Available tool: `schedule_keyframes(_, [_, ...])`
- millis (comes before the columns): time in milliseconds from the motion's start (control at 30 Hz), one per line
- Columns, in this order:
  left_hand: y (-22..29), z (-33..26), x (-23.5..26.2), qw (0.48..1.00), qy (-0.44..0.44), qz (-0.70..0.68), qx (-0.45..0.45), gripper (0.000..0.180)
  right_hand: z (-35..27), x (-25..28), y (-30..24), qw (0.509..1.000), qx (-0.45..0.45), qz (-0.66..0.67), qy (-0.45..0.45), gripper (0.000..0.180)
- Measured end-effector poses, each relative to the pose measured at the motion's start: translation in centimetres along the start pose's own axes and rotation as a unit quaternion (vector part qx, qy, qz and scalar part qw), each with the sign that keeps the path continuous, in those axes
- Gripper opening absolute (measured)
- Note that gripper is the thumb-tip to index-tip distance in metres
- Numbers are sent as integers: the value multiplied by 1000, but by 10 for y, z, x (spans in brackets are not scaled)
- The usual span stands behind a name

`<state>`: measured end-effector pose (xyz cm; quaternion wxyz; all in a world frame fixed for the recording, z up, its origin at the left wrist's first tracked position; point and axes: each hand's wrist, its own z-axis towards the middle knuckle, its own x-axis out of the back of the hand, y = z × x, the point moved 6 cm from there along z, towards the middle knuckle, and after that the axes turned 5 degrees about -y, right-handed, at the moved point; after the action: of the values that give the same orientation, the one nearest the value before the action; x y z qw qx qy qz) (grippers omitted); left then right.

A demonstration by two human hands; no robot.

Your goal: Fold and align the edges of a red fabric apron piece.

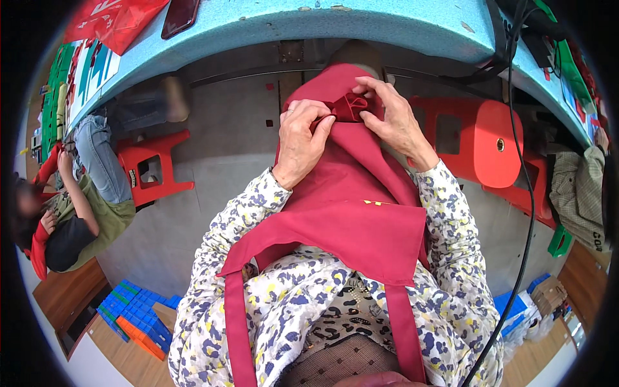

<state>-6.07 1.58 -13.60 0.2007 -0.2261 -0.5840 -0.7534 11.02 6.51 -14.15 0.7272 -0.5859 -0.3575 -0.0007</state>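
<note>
Above my lap, a dark red ribbon-like strip of cloth (350, 106) is bunched into a loop between my hands. My left hand (303, 138) pinches its left end, thumb against curled fingers. On the other side, my right hand (394, 122) curves around the loop, with thumb below and fingertips above at its edge. Exactly how the right fingertips grip the cloth is partly hidden. Under both hands, the red apron (348, 171) I wear spreads over my lap and knees, its bib folded loosely at my waist.
A light blue table edge (271, 29) curves ahead, bearing a phone (180, 16) and a red bag (116, 19). Red stools (498, 143) stand right and left. One person (90, 213) sits at left, another (577, 193) at right. A black cable (530, 219) hangs down my right side.
</note>
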Motion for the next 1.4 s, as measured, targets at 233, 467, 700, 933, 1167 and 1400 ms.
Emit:
schedule_keyframes(233, [-2,-1,-1,1000,-3,5,1,2,-6,-2,12,986,-52,158,9,36])
schedule_keyframes(467, [3,1,2,1000,-6,28,-6,2,-3,9,13,985,-76,135,76,15])
schedule_keyframes(700, [8,4,2,999,-9,30,-9,4,-4,7,5,987,-66,132,67,11])
schedule_keyframes(933, [14,5,0,999,-6,37,-19,6,-7,0,6,989,-105,60,80,12])
schedule_keyframes(1167, [19,2,-1,998,-3,58,-38,8,-6,-2,0,984,-119,-38,124,9])
schedule_keyframes(1400, [16,-3,2,997,-5,63,-35,9,-8,-10,-19,977,-4,-123,173,11])
